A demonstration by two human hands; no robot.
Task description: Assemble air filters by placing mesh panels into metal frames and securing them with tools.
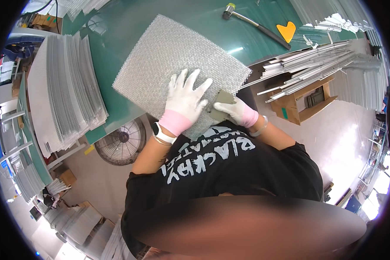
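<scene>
A square silver metal mesh panel (160, 56) lies turned at an angle on the green tabletop, its near corner reaching over the edge toward my shirt. My left hand (184, 97), in a white glove with a pink cuff, rests flat on the mesh with the fingers spread. Gloved the same way, my right hand (235, 110) grips a grey-green pad (223, 104) at the panel's near right edge. The thumb lies across the pad; the other fingers are hidden beneath.
A tall stack of mesh panels (65, 91) stands at the left. A hammer (258, 27) and a yellow heart-shaped scraper (286, 31) lie on the far side. Thin metal strips (307, 63) jut out at the right above a cardboard box (299, 104). A floor fan (123, 138) stands below.
</scene>
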